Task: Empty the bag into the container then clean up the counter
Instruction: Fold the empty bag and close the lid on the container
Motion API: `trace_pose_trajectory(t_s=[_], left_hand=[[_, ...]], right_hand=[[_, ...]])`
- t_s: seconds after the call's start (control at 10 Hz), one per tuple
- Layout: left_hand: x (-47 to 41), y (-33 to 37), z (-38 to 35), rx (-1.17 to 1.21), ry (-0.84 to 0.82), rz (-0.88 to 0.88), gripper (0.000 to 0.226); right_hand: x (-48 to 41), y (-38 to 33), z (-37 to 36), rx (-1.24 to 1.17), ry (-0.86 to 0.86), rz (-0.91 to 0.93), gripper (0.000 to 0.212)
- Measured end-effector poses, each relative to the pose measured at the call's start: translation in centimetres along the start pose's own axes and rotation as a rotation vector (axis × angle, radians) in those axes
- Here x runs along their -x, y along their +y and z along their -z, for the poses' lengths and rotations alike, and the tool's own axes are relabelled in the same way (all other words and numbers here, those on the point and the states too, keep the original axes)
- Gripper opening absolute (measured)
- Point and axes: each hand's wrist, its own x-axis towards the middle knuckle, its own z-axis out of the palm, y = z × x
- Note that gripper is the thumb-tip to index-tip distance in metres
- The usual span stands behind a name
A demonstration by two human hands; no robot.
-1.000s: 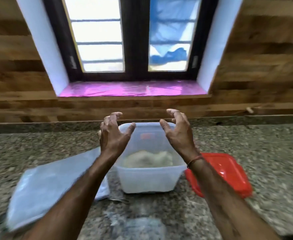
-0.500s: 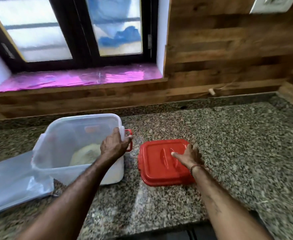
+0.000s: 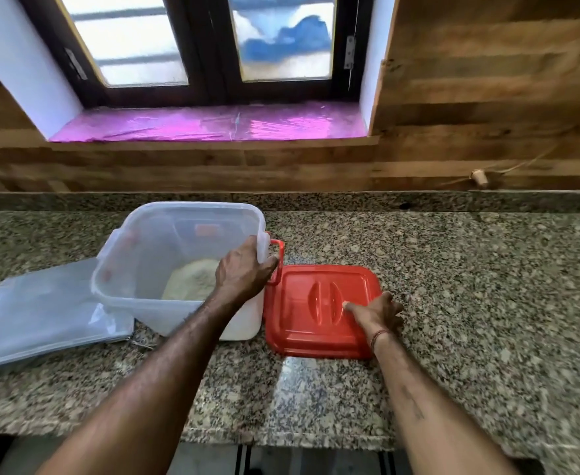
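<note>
Here, left hand (image 3: 244, 269) grips the container (image 3: 179, 209) rim, right hand (image 3: 377, 311) pinches the lid (image 3: 302, 334); bag (image 3: 42, 313) lies just left.

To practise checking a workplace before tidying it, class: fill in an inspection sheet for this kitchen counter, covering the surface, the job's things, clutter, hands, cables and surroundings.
Surface: speckled granite counter, glossy near the front edge.
Job's things: clear container upright, white powder at its bottom; red lid off, flat on the counter at its right; bag lying flat at its left.
Clutter: thin strands by the bag's corner.
Hands: left hand grips the container's right rim; right hand pinches the lid's right edge, thumb on top.
Cables: thin cord with a small peg on the wall at the right.
Surroundings: window, pink-lined sill, wooden wall.
</note>
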Motion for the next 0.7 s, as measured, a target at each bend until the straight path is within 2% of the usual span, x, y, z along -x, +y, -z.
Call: trace_pose_trajectory(t_s=[0.1, 0.2, 0.3, 0.4, 0.5, 0.7], left_hand=[[-0.2, -0.3, -0.1, -0.006, 0.005, 0.004, 0.053], [-0.2, -0.3, -0.3, -0.006, 0.012, 0.001, 0.053], [-0.3, -0.1, -0.4, -0.006, 0.010, -0.005, 0.054], [-0.4, -0.1, -0.4, -0.002, 0.022, -0.014, 0.054], [-0.4, -0.3, -0.5, -0.005, 0.027, -0.019, 0.055], [-0.7, -0.4, -0.7, -0.019, 0.038, -0.028, 0.053]], right_hand=[[-3.8, 1.2, -0.7, -0.229, -0.112, -0.081, 0.096], [-9.6, 3.7, -3.2, -0.255, -0.118, -0.064, 0.107], [-9.0, 3.8, -4.0, -0.172, -0.064, -0.086, 0.120], [0.6, 0.0, 0.2, -0.008, -0.020, -0.060, 0.095], [2.2, 0.6, 1.1, -0.031, 0.037, -0.082, 0.088], [-3.8, 4.5, 0.2, -0.422, -0.145, -0.103, 0.096]])
